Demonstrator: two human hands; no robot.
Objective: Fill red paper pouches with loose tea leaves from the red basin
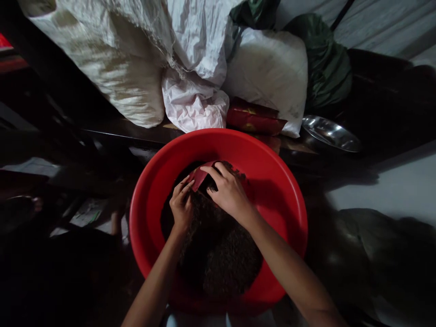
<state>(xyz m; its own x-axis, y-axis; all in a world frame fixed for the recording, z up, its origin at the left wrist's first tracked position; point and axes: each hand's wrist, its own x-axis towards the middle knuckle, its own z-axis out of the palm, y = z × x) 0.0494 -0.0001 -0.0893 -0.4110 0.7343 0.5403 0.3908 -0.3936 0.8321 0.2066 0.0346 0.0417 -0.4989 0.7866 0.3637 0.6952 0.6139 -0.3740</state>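
Observation:
A large red plastic basin (pixel 282 190) sits below me, holding a heap of dark loose leaves (pixel 218 254). Over the far part of the heap both hands hold a small red packet (pixel 198 177). My left hand (pixel 181 206) pinches the packet's near left edge with closed fingers. My right hand (pixel 229 190) curls over the packet's top and right side, fingers closed on it. The packet's opening is hidden under the fingers.
Behind the basin stand white woven sacks (pixel 119 72), crumpled white plastic (pixel 194 102), a full white bag (pixel 272 72) and dark green bags (pixel 327 63). Red packets (pixel 254 117) lie on the dark ledge. A steel bowl (pixel 330 134) rests at the right. The left side is dark.

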